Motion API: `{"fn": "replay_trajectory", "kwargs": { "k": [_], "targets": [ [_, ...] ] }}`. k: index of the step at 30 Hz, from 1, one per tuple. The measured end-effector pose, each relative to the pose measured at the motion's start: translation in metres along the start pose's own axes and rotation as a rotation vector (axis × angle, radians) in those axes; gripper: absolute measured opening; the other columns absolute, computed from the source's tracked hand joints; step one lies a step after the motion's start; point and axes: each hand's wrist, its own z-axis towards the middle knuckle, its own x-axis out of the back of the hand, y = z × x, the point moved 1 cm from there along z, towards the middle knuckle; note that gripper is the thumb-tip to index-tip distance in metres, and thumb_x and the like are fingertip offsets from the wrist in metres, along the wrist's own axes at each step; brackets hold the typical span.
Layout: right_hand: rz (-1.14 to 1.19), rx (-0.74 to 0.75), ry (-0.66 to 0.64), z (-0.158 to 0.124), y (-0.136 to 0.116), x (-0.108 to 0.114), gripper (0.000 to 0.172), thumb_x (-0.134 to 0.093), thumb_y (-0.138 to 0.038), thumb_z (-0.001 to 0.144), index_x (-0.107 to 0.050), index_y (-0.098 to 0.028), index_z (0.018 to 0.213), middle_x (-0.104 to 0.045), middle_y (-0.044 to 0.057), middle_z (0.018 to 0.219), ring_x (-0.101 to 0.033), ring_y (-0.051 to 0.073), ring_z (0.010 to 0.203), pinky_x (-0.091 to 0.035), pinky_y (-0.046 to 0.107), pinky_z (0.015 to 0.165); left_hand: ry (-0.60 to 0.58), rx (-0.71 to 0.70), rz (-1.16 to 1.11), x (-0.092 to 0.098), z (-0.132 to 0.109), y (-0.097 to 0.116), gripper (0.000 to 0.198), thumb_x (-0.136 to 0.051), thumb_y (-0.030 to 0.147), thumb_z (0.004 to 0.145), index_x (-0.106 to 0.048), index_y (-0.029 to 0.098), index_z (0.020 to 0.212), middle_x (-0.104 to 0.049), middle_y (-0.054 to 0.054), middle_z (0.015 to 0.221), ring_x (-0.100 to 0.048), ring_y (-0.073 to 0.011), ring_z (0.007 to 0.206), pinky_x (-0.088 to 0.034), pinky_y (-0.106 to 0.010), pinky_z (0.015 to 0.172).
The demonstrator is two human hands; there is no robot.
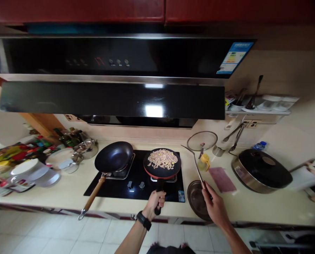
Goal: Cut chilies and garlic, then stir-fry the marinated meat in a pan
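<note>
My left hand (pixel 156 203) is wrapped round the black handle of a red-rimmed frying pan (pixel 157 173), which sits on the right burner of the black stove. Small pale pinkish pieces with some yellow bits (pixel 162 158) are spread in the pan. In my right hand (pixel 214 203) is a long metal spatula (pixel 197 167), its blade raised to the right of the pan, apart from the food. Below the spatula, a brown bowl (pixel 195 195) stands on the counter. On the left burner is a dark wok (pixel 115 155) with a wooden handle.
A yellow-topped bottle (pixel 204 161), pink cloth (pixel 223 179), glass lid (pixel 193 141) and large black-lidded cooker (pixel 265 167) are at right. Bottles, jars and stacked white containers (pixel 27 169) crowd the left counter. A range hood (pixel 107 100) hangs above the stove.
</note>
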Motion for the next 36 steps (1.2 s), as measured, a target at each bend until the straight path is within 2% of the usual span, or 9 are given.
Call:
{"fn": "replay_trajectory", "kwargs": {
  "k": [4,6,12,17,21,27,29,32,36],
  "targets": [
    [-0.013,-0.004,0.044,0.007,0.003,-0.001,0.061,-0.043,-0.060,0.098,-0.066,-0.016,0.133,-0.071,0.016,0.127,-0.069,0.030,0.118,-0.056,0.044,0.103,0.015,0.010,0.020,-0.018,0.013,0.024,0.034,-0.070,0.012,0.071,-0.038,0.021,0.063,-0.031,0.011,0.049,-0.026,-0.0004,0.036,-0.016,-0.014,0.037],
    [-0.011,0.001,0.058,0.008,0.005,0.000,0.061,-0.043,-0.061,0.097,-0.067,-0.016,0.132,-0.072,0.016,0.126,-0.069,0.030,0.117,-0.056,0.045,0.103,0.017,-0.010,0.042,-0.018,0.015,0.023,0.035,-0.069,0.011,0.072,-0.037,0.021,0.061,-0.032,0.011,0.047,-0.028,-0.0007,0.035,-0.018,-0.014,0.037],
    [-0.001,-0.002,0.090,-0.002,0.021,0.000,0.057,-0.047,-0.058,0.097,-0.066,-0.019,0.134,-0.071,0.014,0.128,-0.067,0.029,0.121,-0.057,0.040,0.101,0.087,-0.065,0.112,0.035,-0.003,-0.045,0.031,-0.077,0.024,0.061,-0.047,0.023,0.068,-0.036,0.011,0.045,-0.027,-0.0043,0.031,-0.014,-0.020,0.033],
    [-0.074,0.019,0.018,-0.004,0.025,-0.014,0.058,-0.042,-0.057,0.098,-0.067,-0.017,0.132,-0.072,0.015,0.126,-0.069,0.029,0.118,-0.058,0.044,0.100,0.071,-0.032,0.057,0.030,0.003,-0.052,0.035,-0.077,0.020,0.055,-0.046,0.022,0.071,-0.038,0.011,0.051,-0.029,-0.0017,0.036,-0.014,-0.016,0.036],
    [-0.156,0.093,-0.152,0.001,0.014,-0.045,0.055,-0.036,-0.046,0.102,-0.063,-0.011,0.135,-0.075,0.019,0.118,-0.074,0.028,0.106,-0.060,0.038,0.091,0.061,-0.041,0.042,0.029,0.014,-0.051,0.038,-0.078,0.023,0.052,-0.048,0.021,0.076,-0.039,0.012,0.052,-0.028,-0.0014,0.036,-0.014,-0.016,0.036],
    [-0.454,0.084,-0.432,0.036,-0.024,-0.125,0.048,-0.034,-0.025,0.103,-0.051,-0.009,0.145,-0.077,0.019,0.106,-0.076,0.025,0.093,-0.057,0.032,0.082,0.030,-0.022,0.061,0.047,0.025,-0.066,0.041,-0.078,0.026,0.052,-0.044,0.023,0.076,-0.037,0.013,0.050,-0.027,-0.0019,0.036,-0.016,-0.016,0.035],
    [-0.568,0.088,-0.500,0.039,-0.029,-0.140,0.049,-0.036,-0.022,0.103,-0.046,-0.008,0.149,-0.077,0.019,0.103,-0.076,0.025,0.092,-0.057,0.031,0.079,0.023,-0.002,0.065,0.051,0.028,-0.069,0.042,-0.079,0.027,0.054,-0.044,0.023,0.076,-0.038,0.014,0.050,-0.028,-0.0025,0.035,-0.017,-0.017,0.035],
    [-0.688,0.131,-0.591,0.023,-0.025,-0.134,0.051,-0.036,-0.017,0.101,-0.042,-0.006,0.151,-0.077,0.020,0.098,-0.076,0.026,0.087,-0.056,0.031,0.074,0.021,0.006,0.052,0.052,0.029,-0.072,0.041,-0.080,0.027,0.057,-0.044,0.023,0.077,-0.039,0.013,0.049,-0.029,-0.0029,0.034,-0.018,-0.017,0.035],
    [-0.677,0.194,-0.591,-0.011,-0.014,-0.093,0.051,-0.034,-0.021,0.102,-0.043,-0.011,0.152,-0.076,0.019,0.105,-0.076,0.025,0.089,-0.057,0.030,0.075,0.002,0.020,0.033,0.053,0.029,-0.075,0.039,-0.080,0.027,0.059,-0.045,0.022,0.076,-0.041,0.012,0.049,-0.030,-0.0029,0.034,-0.021,-0.017,0.035]
  ]
}}
